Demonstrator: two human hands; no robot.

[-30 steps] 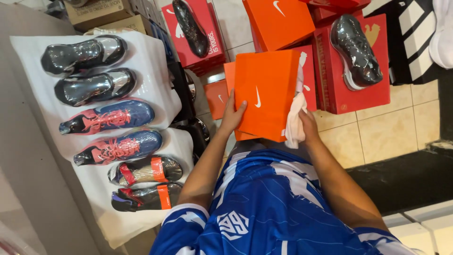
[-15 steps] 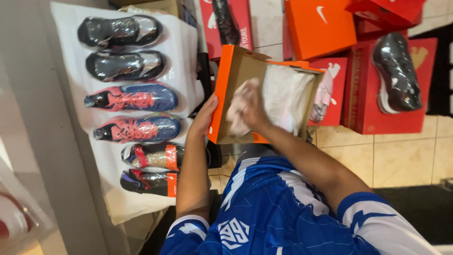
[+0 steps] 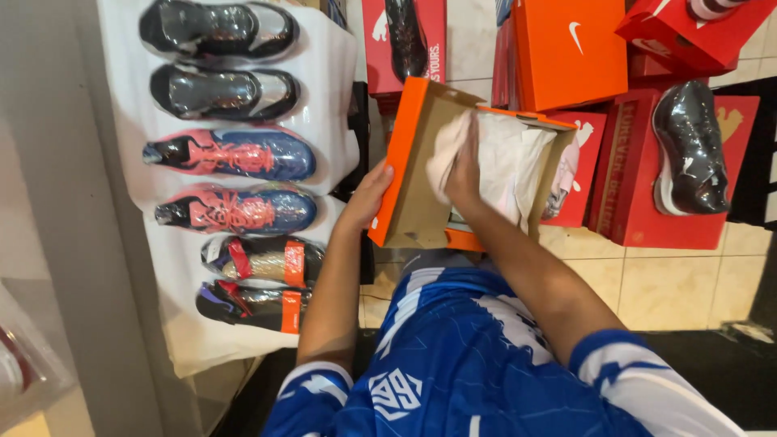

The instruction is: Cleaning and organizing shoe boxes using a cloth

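An orange shoebox lies open in front of me, its inside plain brown card with white wrapping paper filling the right part. My left hand grips the box's left orange wall. My right hand reaches inside, fingers closed on a bunch of the white wrapping paper near the box's middle. What lies under the paper is hidden.
A white cloth at the left carries several plastic-wrapped shoes, including a blue and pink pair. Behind stand red boxes with a black shoe on top and a shut orange box. Tiled floor lies at the right.
The orange box was shut and upright a second ago; now it lies open, tipped toward me. My right hand went inside and took hold of the paper. The view shifted closer.
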